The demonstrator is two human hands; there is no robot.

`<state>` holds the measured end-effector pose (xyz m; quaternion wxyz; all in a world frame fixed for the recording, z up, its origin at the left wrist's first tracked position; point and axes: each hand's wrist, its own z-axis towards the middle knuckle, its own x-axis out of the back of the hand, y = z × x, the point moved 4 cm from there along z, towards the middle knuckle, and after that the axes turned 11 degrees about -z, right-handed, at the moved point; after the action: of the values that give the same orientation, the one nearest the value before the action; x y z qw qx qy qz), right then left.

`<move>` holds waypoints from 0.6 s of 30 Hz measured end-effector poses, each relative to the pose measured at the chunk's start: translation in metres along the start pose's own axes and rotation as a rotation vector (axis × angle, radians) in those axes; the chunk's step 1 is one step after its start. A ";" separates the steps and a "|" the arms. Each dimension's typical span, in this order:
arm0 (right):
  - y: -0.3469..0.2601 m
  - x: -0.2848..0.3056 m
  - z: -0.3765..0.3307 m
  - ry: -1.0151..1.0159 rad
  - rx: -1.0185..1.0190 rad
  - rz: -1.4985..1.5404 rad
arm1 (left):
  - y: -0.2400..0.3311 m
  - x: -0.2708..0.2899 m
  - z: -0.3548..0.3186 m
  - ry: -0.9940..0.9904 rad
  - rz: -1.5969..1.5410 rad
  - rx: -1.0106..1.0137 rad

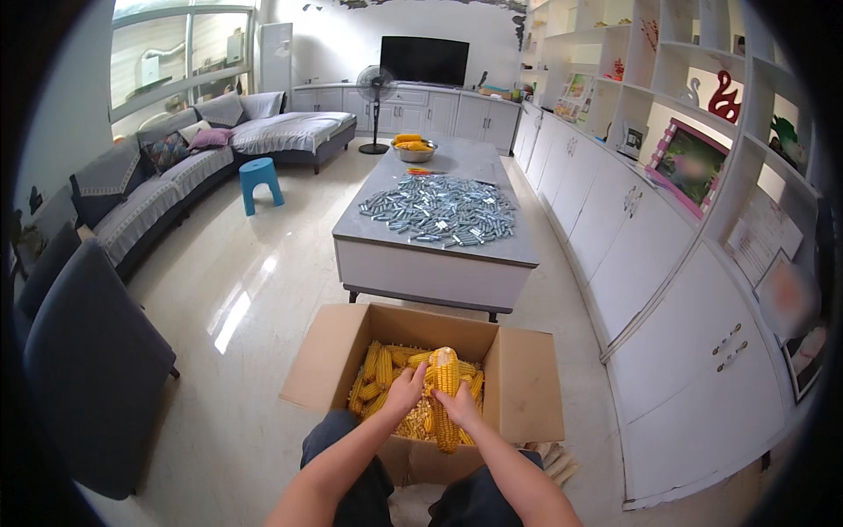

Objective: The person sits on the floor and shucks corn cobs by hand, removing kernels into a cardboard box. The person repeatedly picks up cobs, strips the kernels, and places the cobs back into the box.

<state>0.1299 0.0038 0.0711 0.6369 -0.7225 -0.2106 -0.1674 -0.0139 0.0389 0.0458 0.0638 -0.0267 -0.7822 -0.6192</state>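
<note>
Above an open cardboard box (531, 386) between my knees, an ear of corn (447, 373) is held upright, its pale tip pointing away from me. My right hand (458, 407) is wrapped round its lower half. Against the ear's left side rests my left hand (406, 391), closed, with its thumb up along the kernels; its other fingers are mostly hidden. More yellow ears of corn (379, 364) lie in the box, over loose kernels (414, 423).
A grey-topped table (369, 230) stands just beyond the box, bearing a heap of small silvery cylinders (443, 209) and a metal bowl (413, 155) of corn. Pale husks or cobs (558, 461) lie right of the box. A dark chair (92, 369) is left; white cabinets (685, 369) line the right.
</note>
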 end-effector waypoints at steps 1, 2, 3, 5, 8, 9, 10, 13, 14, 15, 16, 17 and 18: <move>0.007 0.000 0.003 0.013 0.002 -0.080 | 0.008 -0.002 -0.001 -0.032 -0.133 -0.041; 0.011 0.001 0.005 0.027 0.004 -0.160 | 0.017 -0.007 -0.005 -0.064 -0.267 -0.084; -0.010 0.005 -0.005 -0.015 -0.007 -0.188 | 0.017 -0.010 -0.001 -0.112 -0.239 -0.100; -0.013 -0.006 -0.005 -0.023 0.085 -0.129 | 0.018 -0.016 0.009 -0.211 -0.183 -0.132; -0.004 -0.009 -0.006 -0.020 0.065 -0.185 | 0.018 -0.019 0.012 -0.188 -0.337 -0.062; -0.003 -0.010 -0.006 -0.028 0.038 -0.232 | 0.012 -0.021 0.017 -0.251 -0.442 0.003; 0.000 -0.011 -0.006 -0.038 0.012 -0.278 | 0.006 -0.021 0.020 -0.267 -0.458 0.032; 0.010 -0.015 -0.004 -0.104 0.026 -0.108 | 0.003 -0.017 0.018 -0.395 -0.366 0.042; 0.015 -0.017 -0.002 -0.142 0.008 -0.036 | -0.002 -0.016 0.021 -0.413 -0.358 0.058; 0.017 -0.016 -0.001 -0.162 -0.019 -0.020 | -0.003 -0.017 0.023 -0.437 -0.345 0.066; 0.020 -0.014 0.001 -0.182 -0.046 -0.005 | -0.004 -0.018 0.025 -0.426 -0.406 0.077; 0.022 -0.013 0.002 -0.202 -0.074 0.011 | -0.006 -0.021 0.025 -0.415 -0.466 0.088; 0.025 -0.012 0.004 -0.207 -0.091 0.022 | -0.009 -0.024 0.026 -0.403 -0.521 0.106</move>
<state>0.1323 0.0039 0.0435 0.5799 -0.7665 -0.2594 -0.0944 0.0067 0.0627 0.0278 -0.2514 0.0554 -0.7908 -0.5553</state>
